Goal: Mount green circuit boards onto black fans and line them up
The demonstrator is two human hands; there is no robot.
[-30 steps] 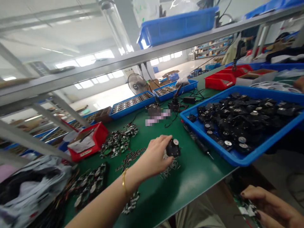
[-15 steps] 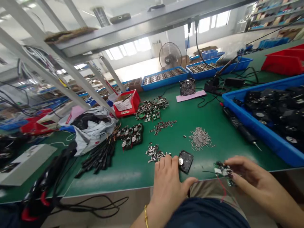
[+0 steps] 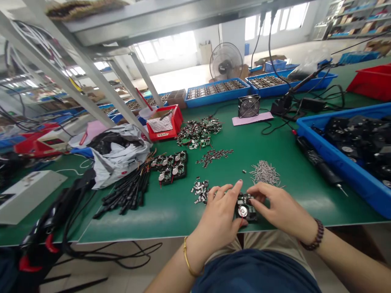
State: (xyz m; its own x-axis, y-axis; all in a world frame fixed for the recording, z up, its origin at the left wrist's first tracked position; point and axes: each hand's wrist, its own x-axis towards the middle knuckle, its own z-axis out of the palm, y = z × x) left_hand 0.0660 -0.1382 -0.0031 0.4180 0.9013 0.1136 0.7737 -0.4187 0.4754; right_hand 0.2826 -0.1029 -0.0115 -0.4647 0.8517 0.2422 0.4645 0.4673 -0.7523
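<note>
A square black plastic housing [image 3: 252,216] lies near the table's front edge, with a round silver disc at its near left. On top of it sits a small circuit board [image 3: 244,198] with a red wire, partly hidden by fingers. My left hand [image 3: 221,209] is around the housing's left side, thumb at the near edge and index finger at the far edge. From the right, my right hand [image 3: 276,207] has its bent fingers and thumb on the board. Small metal parts [image 3: 200,191] lie left of the housing, and a heap of thin metal pins [image 3: 265,173] lies beyond it.
Several assembled units [image 3: 169,167], black cables [image 3: 128,193] and a plastic bag [image 3: 120,156] are on the left. Circuit boards [image 3: 200,132] lie beside a red bin [image 3: 165,122]. A screwdriver [image 3: 320,165] lies along a blue tray [image 3: 345,183] at right. A small fan [image 3: 249,106] stands at the back.
My right hand has moved left, bringing the circuit board from the table's edge onto the black housing. My left hand has shifted right, around the housing. The view has tilted down slightly.
</note>
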